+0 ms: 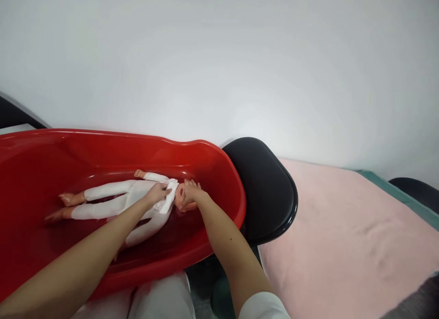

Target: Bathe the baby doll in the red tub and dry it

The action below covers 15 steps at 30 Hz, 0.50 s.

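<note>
A doll (113,199) in white clothing lies on its back inside a red plastic tub (219,172), feet to the left, head to the right. My left hand (158,191) rests on the doll's chest and pinches a small white cloth (168,201) near the collar. My right hand (190,194) cups the doll's head, which it mostly hides.
A black rounded seat or stool (270,191) stands just right of the tub. A pink towel (346,236) covers a surface at the right, with a green edge behind it. A white wall fills the background. My white-clad knees show at the bottom.
</note>
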### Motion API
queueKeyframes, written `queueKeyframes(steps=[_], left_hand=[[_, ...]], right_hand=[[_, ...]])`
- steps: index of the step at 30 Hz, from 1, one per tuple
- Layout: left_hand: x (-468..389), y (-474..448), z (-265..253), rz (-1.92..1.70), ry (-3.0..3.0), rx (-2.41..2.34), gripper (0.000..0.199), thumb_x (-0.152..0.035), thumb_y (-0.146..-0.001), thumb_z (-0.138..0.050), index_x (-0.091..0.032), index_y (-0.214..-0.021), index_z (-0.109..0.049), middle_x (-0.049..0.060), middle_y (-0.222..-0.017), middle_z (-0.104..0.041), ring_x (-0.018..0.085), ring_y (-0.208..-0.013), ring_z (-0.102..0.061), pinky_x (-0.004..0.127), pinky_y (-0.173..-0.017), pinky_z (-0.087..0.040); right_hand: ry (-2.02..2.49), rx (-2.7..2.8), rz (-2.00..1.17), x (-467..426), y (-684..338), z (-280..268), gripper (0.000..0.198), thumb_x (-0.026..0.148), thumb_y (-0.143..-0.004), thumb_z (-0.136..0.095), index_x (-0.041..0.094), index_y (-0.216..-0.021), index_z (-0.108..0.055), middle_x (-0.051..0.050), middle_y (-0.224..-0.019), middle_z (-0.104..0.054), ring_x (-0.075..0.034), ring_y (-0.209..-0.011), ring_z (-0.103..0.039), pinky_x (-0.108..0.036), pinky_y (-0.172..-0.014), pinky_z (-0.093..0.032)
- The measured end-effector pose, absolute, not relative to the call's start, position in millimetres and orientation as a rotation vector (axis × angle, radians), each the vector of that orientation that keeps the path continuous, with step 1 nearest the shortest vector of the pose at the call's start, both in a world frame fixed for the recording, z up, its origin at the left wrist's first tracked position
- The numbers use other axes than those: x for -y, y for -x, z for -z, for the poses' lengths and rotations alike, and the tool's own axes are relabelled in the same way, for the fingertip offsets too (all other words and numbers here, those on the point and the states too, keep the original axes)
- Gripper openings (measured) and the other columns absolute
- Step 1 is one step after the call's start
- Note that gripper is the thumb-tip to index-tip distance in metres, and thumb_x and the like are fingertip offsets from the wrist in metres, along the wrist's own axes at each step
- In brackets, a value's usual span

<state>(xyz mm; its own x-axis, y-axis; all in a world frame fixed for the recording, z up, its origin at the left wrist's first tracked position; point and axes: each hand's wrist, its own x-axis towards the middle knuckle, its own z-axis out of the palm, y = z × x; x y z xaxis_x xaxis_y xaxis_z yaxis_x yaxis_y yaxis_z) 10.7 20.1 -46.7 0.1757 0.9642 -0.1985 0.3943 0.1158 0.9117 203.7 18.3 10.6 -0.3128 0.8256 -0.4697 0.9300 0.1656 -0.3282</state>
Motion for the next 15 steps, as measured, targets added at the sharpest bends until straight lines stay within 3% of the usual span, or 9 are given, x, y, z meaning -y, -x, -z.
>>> queueKeyframes(steps=[3,7,12,15], left_hand=[[-21.8,-11.9,41.6,-0.626,-1.578,-1.426,0.02,-0.031,-0.067,-0.061,-0.019,-0.082,-0.065,0.006,-0.082,-0.071,0.022,-0.074,-0.064,0.028,-0.061,-0.052],[-18.2,-17.1,28.8,-0.462,-1.691,-1.443,0.04,-0.019,-0.07,-0.057,-0.016,-0.108,-0.067,0.011,-0.108,-0.076,0.022,-0.088,-0.071,0.025,-0.065,-0.056],[-10.1,-21.7,16.2,-0.297,-1.663,-1.447,0.014,-0.015,-0.077,-0.057,-0.017,-0.09,-0.062,0.009,-0.092,-0.071,0.025,-0.085,-0.073,0.026,-0.061,-0.057],[-5.9,-24.5,13.8,-0.282,-1.64,-1.418,0.009,-0.013,-0.077,-0.06,-0.019,-0.083,-0.058,0.007,-0.087,-0.069,0.023,-0.081,-0.072,0.025,-0.061,-0.058]], right_hand=[[-1.738,-2.26,0.864,-18.1,-203.8,-13.4,0.153,0.032,-0.049,-0.108,0.018,-0.177,-0.024,-0.025,-0.184,-0.021,-0.043,-0.173,-0.014,-0.061,-0.14,-0.01],[-1.756,-2.259,0.86,-18.3,-203.6,-15.4,0.151,0.031,-0.05,-0.106,0.012,-0.175,-0.024,-0.029,-0.178,-0.031,-0.044,-0.171,-0.022,-0.061,-0.139,-0.014],[-1.785,-2.266,0.855,-18.1,-204.6,-15.7,0.143,0.026,-0.046,-0.105,0.017,-0.17,-0.034,-0.027,-0.176,-0.037,-0.044,-0.168,-0.029,-0.06,-0.137,-0.021],[-1.779,-2.258,0.841,-17.9,-205.0,-16.9,0.141,0.026,-0.045,-0.106,0.019,-0.168,-0.036,-0.026,-0.175,-0.038,-0.044,-0.167,-0.03,-0.059,-0.136,-0.024]])
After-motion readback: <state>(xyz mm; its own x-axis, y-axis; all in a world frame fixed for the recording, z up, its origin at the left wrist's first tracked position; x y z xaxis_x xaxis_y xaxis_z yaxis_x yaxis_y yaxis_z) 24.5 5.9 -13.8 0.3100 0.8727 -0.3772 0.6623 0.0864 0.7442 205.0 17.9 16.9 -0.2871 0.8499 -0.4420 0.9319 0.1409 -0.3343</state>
